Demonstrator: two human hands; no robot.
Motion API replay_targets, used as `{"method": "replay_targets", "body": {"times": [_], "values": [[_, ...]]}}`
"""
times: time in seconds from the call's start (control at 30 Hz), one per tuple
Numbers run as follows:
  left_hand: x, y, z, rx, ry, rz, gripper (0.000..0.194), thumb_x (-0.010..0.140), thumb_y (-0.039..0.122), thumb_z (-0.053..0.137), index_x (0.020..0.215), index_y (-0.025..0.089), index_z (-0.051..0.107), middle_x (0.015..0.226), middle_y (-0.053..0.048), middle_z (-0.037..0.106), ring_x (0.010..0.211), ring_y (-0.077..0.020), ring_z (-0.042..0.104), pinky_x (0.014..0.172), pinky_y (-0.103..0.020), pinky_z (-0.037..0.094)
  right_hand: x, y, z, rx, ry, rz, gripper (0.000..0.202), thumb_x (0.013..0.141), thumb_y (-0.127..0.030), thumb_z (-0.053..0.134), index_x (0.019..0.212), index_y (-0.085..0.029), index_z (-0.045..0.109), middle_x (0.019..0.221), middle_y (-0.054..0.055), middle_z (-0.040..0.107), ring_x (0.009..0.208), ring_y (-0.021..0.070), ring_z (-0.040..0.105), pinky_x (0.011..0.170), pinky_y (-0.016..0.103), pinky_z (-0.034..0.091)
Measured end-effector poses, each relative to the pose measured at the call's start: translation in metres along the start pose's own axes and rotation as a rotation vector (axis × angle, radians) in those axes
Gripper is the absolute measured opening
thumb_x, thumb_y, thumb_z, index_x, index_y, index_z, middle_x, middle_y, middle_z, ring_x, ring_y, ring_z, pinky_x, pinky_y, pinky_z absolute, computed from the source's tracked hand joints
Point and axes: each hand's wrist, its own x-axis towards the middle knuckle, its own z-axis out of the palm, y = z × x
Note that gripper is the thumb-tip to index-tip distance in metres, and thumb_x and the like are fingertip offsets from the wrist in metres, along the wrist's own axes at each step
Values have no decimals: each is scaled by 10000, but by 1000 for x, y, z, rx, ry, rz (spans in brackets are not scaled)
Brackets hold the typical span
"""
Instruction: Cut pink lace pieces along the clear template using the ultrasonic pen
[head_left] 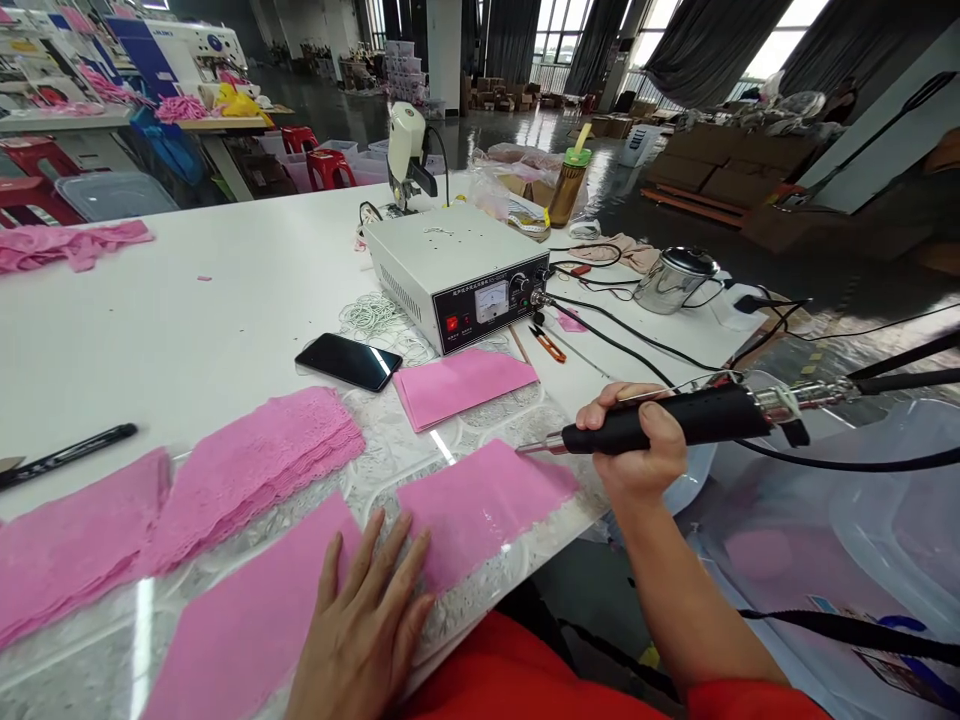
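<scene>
While your left hand [360, 630] lies flat, fingers spread, across the seam where two pink fabric pieces meet, the nearer-right pink fabric piece [480, 505] sits at the table's near edge, at about five o'clock from the control box [461, 275]. Your right hand [637, 440] is closed around the black handle of the cutting wand [675, 420], its metal tip touching the piece's upper right corner. The cloth looks thin, light and limp (likely to slide on the glossy patterned mat [480, 420]), so a flat palm seems a better hold than a pinch. At ten o'clock of the piece lies a stack of pink lace [262, 465]; at twelve, another pink sheet [461, 385] and a phone [349, 360]. The table edge runs just right of the piece; the wand's cable [825, 462] trails off to three o'clock over clear bins [892, 520]. Open tabletop [187, 300] lies toward eleven.
</scene>
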Motion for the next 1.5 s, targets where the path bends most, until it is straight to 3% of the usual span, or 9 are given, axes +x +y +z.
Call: {"method": "replay_targets", "body": {"times": [0.23,0.4,0.57,1.07,1.5], "values": [[2,0,-1,-8,1,8,559,921,215,483,1465,165,369,1411,-95,518,1458,-263,204,1204,-497,74,1,-2,1,6,21,22,135,666,-322,589,666,-189,565,635,-33,570,426,101,526,431,272,458],[2,0,-2,-15,18,15,583,927,201,467,1491,172,320,1405,-99,523,1457,-254,209,1206,-484,74,3,-14,-14,10,70,-1,166,660,-351,573,668,-187,554,642,-27,549,427,94,515,418,257,444],[2,-1,-2,-17,12,14,580,931,218,454,1493,187,316,1403,-94,527,1455,-248,216,1205,-480,78,2,-21,-25,-11,90,-2,159,632,-344,585,656,-188,565,638,-24,557,425,99,520,406,257,439],[3,-3,-1,-11,-14,33,610,923,210,449,1508,183,279,1439,-111,481,1462,-259,190,1199,-509,73,-1,-19,-23,-11,70,-5,148,656,-340,613,662,-196,583,632,-34,576,424,102,528,413,269,452],[5,-2,-2,-29,15,41,601,917,187,445,1500,170,299,1416,-136,503,1463,-257,189,1196,-512,71,1,-35,-47,-36,92,-94,137,647,-313,585,679,-183,610,631,-18,580,410,112,536,389,273,448]]}}
